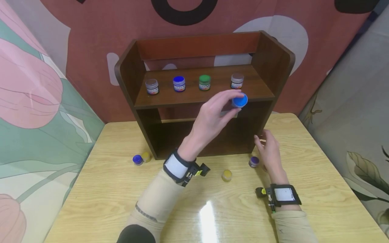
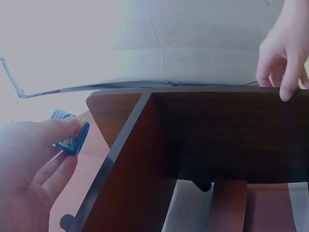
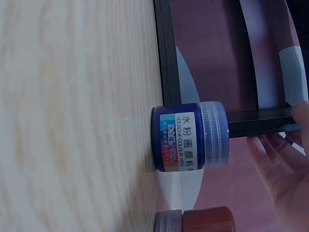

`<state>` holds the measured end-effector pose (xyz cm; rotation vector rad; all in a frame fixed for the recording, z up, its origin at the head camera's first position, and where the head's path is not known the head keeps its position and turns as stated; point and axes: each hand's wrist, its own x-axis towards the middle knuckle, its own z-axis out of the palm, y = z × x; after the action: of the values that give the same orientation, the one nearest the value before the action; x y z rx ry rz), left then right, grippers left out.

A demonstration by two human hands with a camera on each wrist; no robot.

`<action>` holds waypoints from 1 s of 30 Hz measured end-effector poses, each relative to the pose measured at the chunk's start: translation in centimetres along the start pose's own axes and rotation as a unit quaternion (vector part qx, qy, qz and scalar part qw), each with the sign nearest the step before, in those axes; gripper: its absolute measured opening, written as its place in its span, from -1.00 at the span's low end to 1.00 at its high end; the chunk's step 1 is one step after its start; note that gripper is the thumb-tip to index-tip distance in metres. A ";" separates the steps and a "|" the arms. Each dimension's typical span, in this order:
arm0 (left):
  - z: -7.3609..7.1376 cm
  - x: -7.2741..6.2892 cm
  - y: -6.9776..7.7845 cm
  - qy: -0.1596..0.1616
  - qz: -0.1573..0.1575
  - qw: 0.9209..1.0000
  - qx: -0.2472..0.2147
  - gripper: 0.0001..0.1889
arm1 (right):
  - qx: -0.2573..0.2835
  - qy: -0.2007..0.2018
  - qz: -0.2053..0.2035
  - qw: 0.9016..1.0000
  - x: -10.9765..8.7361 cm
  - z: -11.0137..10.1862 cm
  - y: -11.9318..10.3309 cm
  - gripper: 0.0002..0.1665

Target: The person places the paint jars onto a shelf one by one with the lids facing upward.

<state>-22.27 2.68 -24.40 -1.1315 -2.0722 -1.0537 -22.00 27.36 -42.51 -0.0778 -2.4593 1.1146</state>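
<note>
My left hand [image 1: 209, 116] pinches a light blue gouache jar [image 1: 240, 100] between thumb and fingers, held up before the right end of the wooden shelf unit's [image 1: 194, 100] upper board. The left wrist view shows the same jar [image 2: 72, 133] tilted, apart from the wood. Lower down, my right hand [image 1: 269, 153] holds the front edge of the right side panel, thumb inside and fingers outside [image 2: 285, 65]. On the table below it stands a purple gouache jar [image 3: 178, 137]. A reddish-brown jar [image 3: 208, 221] is partly cut off in the right wrist view.
On the upper board stand a dark-topped jar [image 1: 152, 87], a blue jar [image 1: 179, 84], a green jar [image 1: 205, 83] and a grey-lidded jar [image 1: 237, 81]. The table bears a yellow jar [image 1: 227, 175], and left of the unit a blue jar [image 1: 137, 160] beside another yellow jar [image 1: 146, 156].
</note>
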 end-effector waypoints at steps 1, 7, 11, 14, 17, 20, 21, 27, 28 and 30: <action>0.1 0.3 0.0 -0.002 -0.001 1.000 0.000 -0.54 | 0.000 0.001 -0.001 1.000 0.0 0.0 0.0 -0.58; 1.2 1.5 0.0 -0.007 -0.006 1.000 0.008 -0.52 | -0.009 -0.001 0.000 1.000 -0.1 0.0 0.1 -0.57; 1.9 2.0 -0.1 -0.006 -0.011 1.000 0.019 -0.52 | -0.012 -0.001 0.003 1.000 0.0 0.0 0.1 -0.57; 2.4 2.4 -0.2 -0.008 -0.020 0.999 0.026 -0.53 | -0.012 0.001 0.004 1.000 0.0 0.0 0.1 -0.56; 2.7 2.9 -0.2 -0.014 -0.033 0.999 0.026 -0.54 | -0.012 0.001 0.004 1.000 0.0 0.0 0.1 -0.56; 2.9 3.4 -0.2 -0.025 -0.049 0.998 0.025 -0.55 | -0.012 0.001 0.004 1.000 0.0 0.0 0.1 -0.55; 3.0 3.6 -0.2 -0.028 -0.053 0.998 0.025 -0.55 | -0.012 0.001 0.003 1.000 0.0 0.0 0.1 -0.55; 3.2 4.3 0.0 -0.043 -0.065 0.996 0.037 -0.55 | -0.008 0.002 -0.003 1.000 0.1 0.1 0.3 -0.55; 3.3 4.4 0.0 -0.045 -0.064 0.996 0.040 -0.55 | -0.008 0.004 -0.005 1.000 0.1 0.1 0.3 -0.56; 3.4 4.6 0.1 -0.050 -0.061 0.996 0.049 -0.55 | -0.010 0.005 -0.007 1.000 0.1 0.1 0.4 -0.56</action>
<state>-24.84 7.58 -22.75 -1.0404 -2.2705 -0.9568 -22.16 27.56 -42.81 -0.0714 -2.4579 1.0811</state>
